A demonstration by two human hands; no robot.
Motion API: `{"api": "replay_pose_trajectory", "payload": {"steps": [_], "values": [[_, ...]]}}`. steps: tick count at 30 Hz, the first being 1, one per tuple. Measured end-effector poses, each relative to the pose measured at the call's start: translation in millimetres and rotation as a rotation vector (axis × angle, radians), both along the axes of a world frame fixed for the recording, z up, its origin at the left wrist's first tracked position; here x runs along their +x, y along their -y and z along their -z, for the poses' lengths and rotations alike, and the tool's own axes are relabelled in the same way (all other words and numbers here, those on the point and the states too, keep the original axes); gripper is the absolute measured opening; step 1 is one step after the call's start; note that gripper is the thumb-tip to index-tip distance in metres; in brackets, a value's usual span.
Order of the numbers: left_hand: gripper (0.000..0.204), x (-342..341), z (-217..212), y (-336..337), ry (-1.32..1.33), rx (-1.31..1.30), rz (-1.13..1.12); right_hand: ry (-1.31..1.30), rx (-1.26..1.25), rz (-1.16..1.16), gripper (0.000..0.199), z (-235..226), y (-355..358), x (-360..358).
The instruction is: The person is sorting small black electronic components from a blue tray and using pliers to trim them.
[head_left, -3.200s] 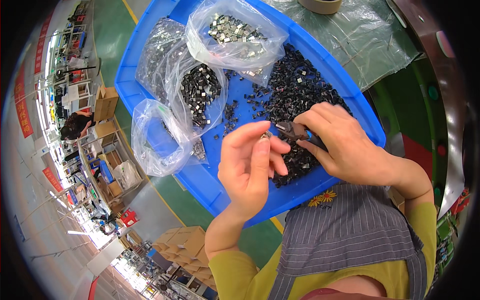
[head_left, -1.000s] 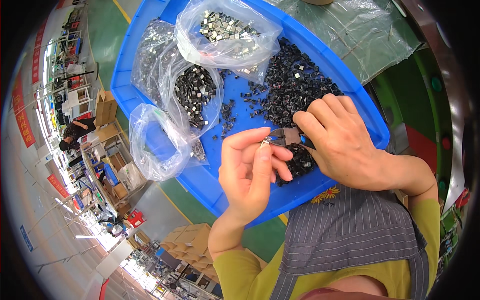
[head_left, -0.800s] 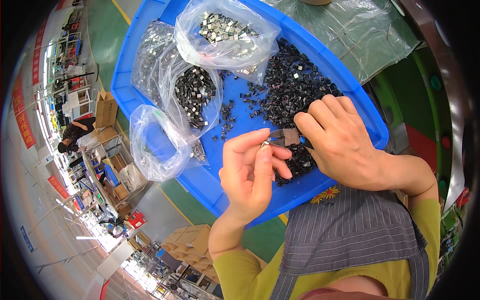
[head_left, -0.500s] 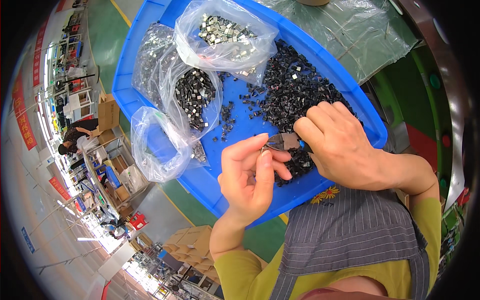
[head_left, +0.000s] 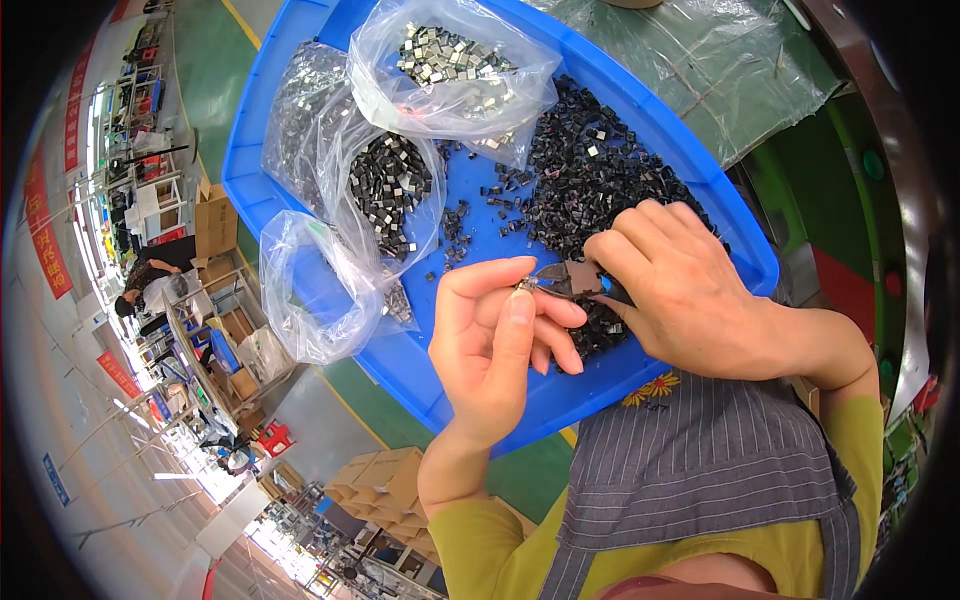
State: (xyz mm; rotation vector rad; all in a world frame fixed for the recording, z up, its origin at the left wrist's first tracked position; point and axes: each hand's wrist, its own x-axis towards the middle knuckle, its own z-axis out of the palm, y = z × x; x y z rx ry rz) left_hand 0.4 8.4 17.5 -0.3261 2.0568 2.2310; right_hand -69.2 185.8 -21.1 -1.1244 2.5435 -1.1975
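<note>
Hands: both bare, over the near half of the blue tray (head_left: 690,170); forearms in yellow-green sleeves enter from six o'clock
Left hand (head_left: 495,350): palm up, at seven o'clock of the tray; thumb and forefinger tips pressed together, pinching a tiny metal piece (head_left: 520,287) at the very tip; remaining fingers curled loosely under, resting against the tray floor
Right hand (head_left: 690,295): at four o'clock of the tray; fingers closed around a small pair of cutters (head_left: 565,280); handles hidden in the fist, only the head and nose showing
Cutters: nose points toward nine o'clock, touching the pinched piece; whether the blades are closed on it cannot be told
Loose parts (head_left: 590,175): heap of small dark pieces in the tray from twelve to three o'clock, spreading under the right hand; scattered strays toward the centre
Top bag (head_left: 455,65): clear plastic, at eleven o'clock of the tray, mouth open, holding pale square metal pieces
Middle bag (head_left: 385,185): clear plastic, at nine o'clock, holding darker square pieces; just beside the top bag
Lower bag (head_left: 315,285): clear plastic, draped over the tray rim at eight o'clock; contents too faint to tell
Plastic sheet (head_left: 720,70): clear, crumpled, on the green surface beyond the tray at one o'clock
Apron (head_left: 700,470): grey striped, at five o'clock, its top edge just beside the tray's near rim
Surroundings: workshop floor with shelving and cardboard boxes (head_left: 215,225) well apart at nine o'clock
</note>
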Motion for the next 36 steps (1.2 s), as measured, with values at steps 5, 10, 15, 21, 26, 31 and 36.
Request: {"api": "replay_pose_trajectory", "payload": {"steps": [5, 10, 15, 21, 26, 31, 36], "values": [[0.023, 2, 0, -2, -0.017, -0.106, 0.009, -0.147, 0.048, 0.073, 0.028, 2, 2, 1], [0.025, 4, 6, -4, -0.097, -0.189, 0.022, -0.228, 0.077, 0.106, 0.015, 3, 4, 1], [0.025, 4, 8, -6, -0.136, -0.238, 0.033, -0.208, 0.106, 0.065, 0.013, 3, 2, 2], [0.024, 3, 1, -2, -0.144, -0.246, 0.034, 0.019, 0.002, -0.040, 0.017, -2, -1, 0], [0.019, -2, -10, 4, -0.006, -0.120, 0.017, 0.410, -0.051, -0.267, 0.023, -7, -4, -10], [0.018, -3, -14, 11, 0.062, -0.115, 0.077, 0.640, -0.013, -0.362, 0.026, -16, -6, -14], [0.019, -3, -11, 5, 0.062, -0.067, 0.029, 0.666, -0.012, -0.360, 0.026, -17, -6, -14]]}}
